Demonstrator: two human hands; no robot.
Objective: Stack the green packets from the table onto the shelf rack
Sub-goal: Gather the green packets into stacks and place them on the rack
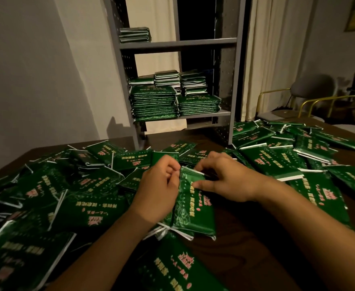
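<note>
Both forearms extend forward over the dark wooden surface (246, 234). The left hand (157, 190) and the right hand (225, 181) meet at a small bundle of green packets (191, 208) lying just in front of the person. The left hand's fingers are curled against the bundle's left edge; the right hand's thumb and fingers pinch its far end. White packet edges show at the bundle's near end.

Loose green packets (46, 192) cover the surface on both sides of the hands, overlapping at mixed angles.

Beyond the surface stands a grey metal shelf rack (178, 44). Its lower shelf carries several stacks of packets (153, 103) side by side. The upper shelf carries one short stack (134, 34) at its left end.

Chairs (311, 95) stand at far right.
</note>
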